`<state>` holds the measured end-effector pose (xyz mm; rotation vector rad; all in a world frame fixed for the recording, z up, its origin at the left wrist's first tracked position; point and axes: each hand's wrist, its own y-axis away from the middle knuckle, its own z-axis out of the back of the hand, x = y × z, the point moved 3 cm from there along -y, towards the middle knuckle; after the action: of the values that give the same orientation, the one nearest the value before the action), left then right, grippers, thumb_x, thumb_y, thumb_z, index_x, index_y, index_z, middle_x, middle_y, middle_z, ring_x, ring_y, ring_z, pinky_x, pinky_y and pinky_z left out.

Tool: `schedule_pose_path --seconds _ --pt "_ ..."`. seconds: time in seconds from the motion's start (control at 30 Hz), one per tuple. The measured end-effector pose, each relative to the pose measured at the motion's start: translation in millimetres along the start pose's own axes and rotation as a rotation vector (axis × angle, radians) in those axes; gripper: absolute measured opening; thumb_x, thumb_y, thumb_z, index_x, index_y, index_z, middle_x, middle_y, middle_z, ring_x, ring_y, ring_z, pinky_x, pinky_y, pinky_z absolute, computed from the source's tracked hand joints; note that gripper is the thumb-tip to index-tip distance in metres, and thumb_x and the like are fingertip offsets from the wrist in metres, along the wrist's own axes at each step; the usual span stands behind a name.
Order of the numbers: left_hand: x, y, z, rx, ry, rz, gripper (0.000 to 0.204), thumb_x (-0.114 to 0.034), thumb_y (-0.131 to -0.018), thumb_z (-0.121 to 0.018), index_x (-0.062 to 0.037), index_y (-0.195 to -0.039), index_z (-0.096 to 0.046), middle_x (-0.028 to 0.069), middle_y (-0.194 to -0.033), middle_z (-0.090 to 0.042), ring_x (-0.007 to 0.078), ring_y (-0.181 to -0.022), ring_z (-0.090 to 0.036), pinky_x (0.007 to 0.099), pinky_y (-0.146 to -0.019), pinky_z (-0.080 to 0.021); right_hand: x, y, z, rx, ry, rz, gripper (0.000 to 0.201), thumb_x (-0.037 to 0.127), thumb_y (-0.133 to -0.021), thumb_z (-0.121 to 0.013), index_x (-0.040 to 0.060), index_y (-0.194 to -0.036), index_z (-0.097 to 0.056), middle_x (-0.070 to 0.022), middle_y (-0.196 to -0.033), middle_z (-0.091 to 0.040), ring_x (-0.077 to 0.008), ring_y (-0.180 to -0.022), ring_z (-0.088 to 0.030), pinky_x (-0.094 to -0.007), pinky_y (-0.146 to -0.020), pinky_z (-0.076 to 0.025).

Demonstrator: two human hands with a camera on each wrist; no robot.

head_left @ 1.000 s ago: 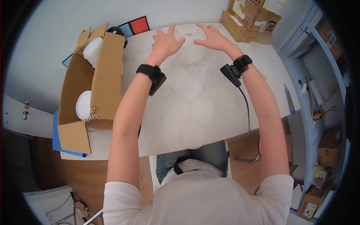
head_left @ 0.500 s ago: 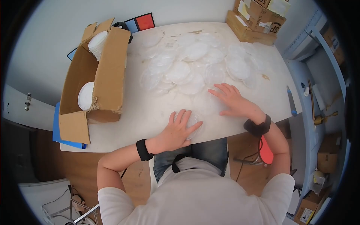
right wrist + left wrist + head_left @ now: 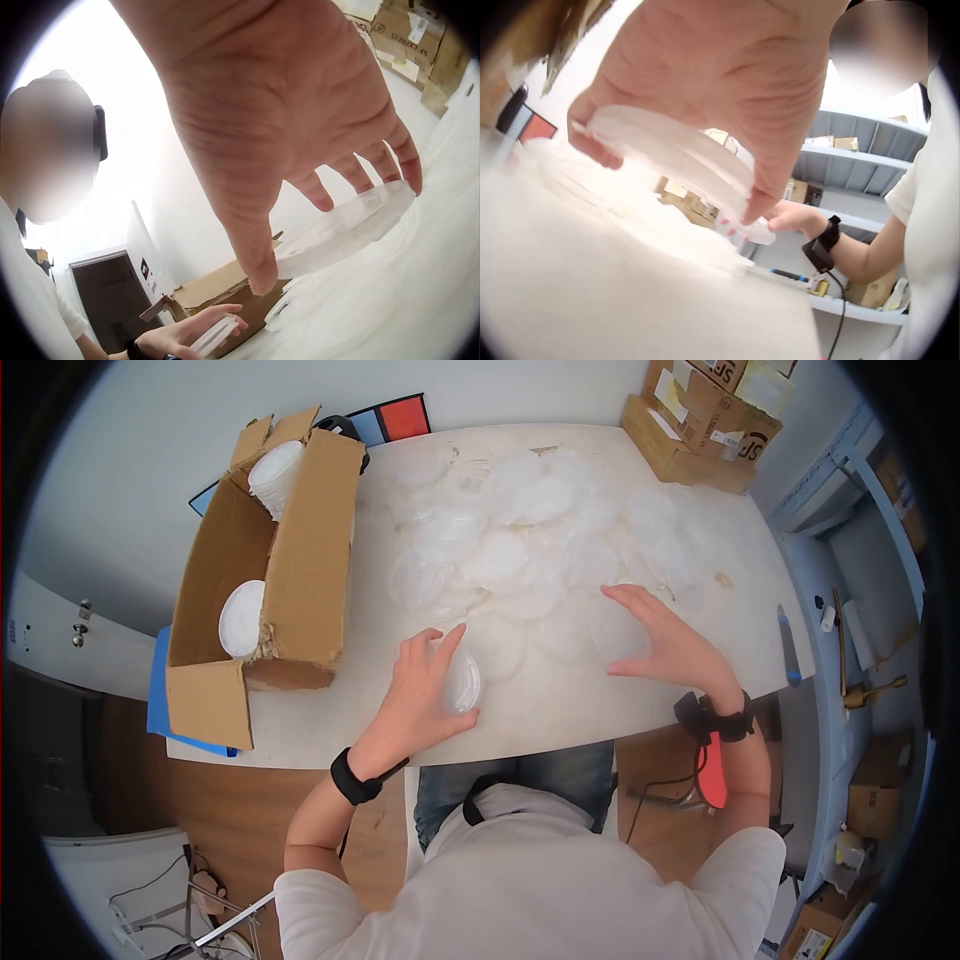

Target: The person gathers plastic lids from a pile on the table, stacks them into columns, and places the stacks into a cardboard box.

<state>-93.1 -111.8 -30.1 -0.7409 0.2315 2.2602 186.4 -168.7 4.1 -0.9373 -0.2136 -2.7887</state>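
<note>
At the near side of the table my left hand grips a round translucent plastic lid by its edge. The left wrist view shows this lid tilted, spanning from the thumb to the fingertips. On the right, my right hand holds another clear round lid between its thumb and spread fingertips, low over the table. Beyond both hands lies a loose spread of similar lids, overlapping one another on the white tabletop.
An open cardboard box stands at the left, with a stack of white round lids and another white round piece inside. Shipping boxes sit at the back right. A blue-handled tool lies by the right edge.
Both hands have come from the far side of the table to the near side. Since half a second ago, the left has moved left with a lid and the right has moved slightly right.
</note>
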Motion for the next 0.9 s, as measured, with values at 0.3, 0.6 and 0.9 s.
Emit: schedule_pose_path --seconds 0.3,0.6,0.9 --pt "-28 -6 -40 0.085 -0.068 -0.179 0.075 -0.013 -0.066 -0.071 -0.0067 -0.13 -0.031 0.0173 -0.109 -0.037 0.0316 -0.104 -0.036 0.0374 -0.084 -0.036 19 -16 -45 0.008 0.026 0.135 0.08 0.033 -0.068 -0.072 0.0095 -0.133 -0.03 -0.021 -0.131 -0.033 -0.0355 -0.118 -0.036 -0.0377 -0.095 -0.036" --pt "6 -74 -26 0.064 0.708 0.266 0.024 -0.014 -0.081 -0.056 -0.0023 -0.102 -0.054 0.0036 -0.086 -0.06 0.0187 -0.079 -0.056 0.0261 -0.071 -0.043 41 -21 -38 -0.191 -0.128 0.183 0.082 0.031 -0.07 -0.071 0.0077 -0.134 -0.027 -0.0206 -0.13 -0.031 -0.0356 -0.118 -0.036 -0.0374 -0.094 -0.037" --pt "-16 -72 -49 0.174 1.731 0.378 0.055 -0.048 -0.09 -0.027 -0.0052 -0.122 -0.042 0.009 -0.115 -0.051 0.0207 -0.106 -0.051 0.0352 -0.087 -0.043 50 -46 -68 -0.307 -0.138 0.128 0.083 0.032 -0.069 -0.071 0.0103 -0.135 -0.026 -0.0246 -0.128 -0.031 -0.0399 -0.113 -0.04 -0.0397 -0.089 -0.041"
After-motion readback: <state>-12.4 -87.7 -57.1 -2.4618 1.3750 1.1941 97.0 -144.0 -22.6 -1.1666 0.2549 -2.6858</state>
